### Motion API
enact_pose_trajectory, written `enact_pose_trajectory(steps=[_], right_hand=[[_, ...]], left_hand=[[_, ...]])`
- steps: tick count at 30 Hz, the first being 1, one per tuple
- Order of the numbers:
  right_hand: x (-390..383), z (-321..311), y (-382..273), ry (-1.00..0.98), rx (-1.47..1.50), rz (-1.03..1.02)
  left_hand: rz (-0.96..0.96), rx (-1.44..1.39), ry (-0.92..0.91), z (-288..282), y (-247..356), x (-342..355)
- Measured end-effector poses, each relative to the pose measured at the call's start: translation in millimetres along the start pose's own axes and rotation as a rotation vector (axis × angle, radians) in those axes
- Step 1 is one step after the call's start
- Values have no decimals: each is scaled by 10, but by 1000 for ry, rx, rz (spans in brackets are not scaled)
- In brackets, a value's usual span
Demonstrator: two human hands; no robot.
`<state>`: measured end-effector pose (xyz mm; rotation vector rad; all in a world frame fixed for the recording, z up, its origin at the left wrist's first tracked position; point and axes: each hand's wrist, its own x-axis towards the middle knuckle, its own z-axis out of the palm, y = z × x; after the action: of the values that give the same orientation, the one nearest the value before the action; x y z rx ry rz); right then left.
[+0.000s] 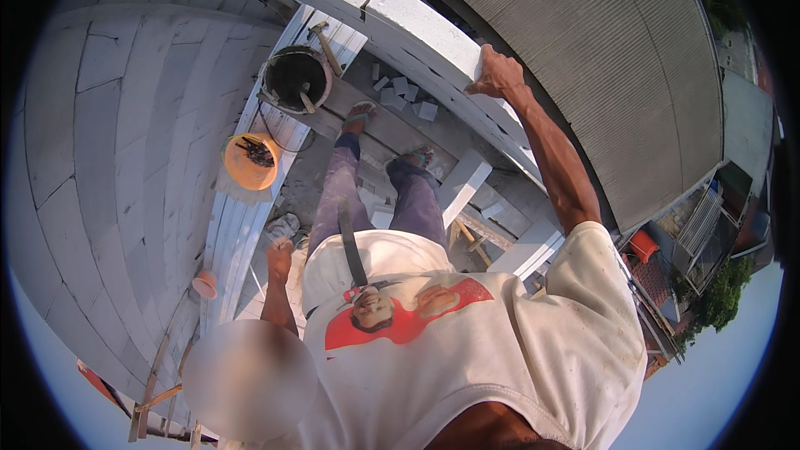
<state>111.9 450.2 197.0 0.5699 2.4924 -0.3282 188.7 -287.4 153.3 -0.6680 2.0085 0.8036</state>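
Note:
My right hand (500,73) reaches out to the wall of white blocks (421,25). Its curled fingers press on the top block, with the thumb at the inner edge. Low at my side hangs my left hand (280,260), its fingers curled closed; whether anything is inside them is hidden. Below it lies a crumpled greyish thing (283,225). My sandalled feet (358,117) stand on wooden planks (383,129). Ahead of them is a black bucket (293,79) with a tool handle in it, and a hammer (325,46) lies beside the bucket.
An orange bucket (250,162) with dark items sits on pale metal sheeting (225,242) along the left block wall (117,133). White offcuts (408,96) and long blocks (462,187) lie by the planks. Beyond the right wall is a corrugated roof (600,58). A blurred disc covers the lower left.

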Motion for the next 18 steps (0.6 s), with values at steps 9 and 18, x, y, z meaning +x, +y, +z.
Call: enact_pose_trajectory(steps=[9,18], right_hand=[[-71,-1,-176,13,25,-21],[-86,29,-121,41,33,-7]], left_hand=[[169,76,-8,-72,236,196],[601,285,-60,668,2480,110]])
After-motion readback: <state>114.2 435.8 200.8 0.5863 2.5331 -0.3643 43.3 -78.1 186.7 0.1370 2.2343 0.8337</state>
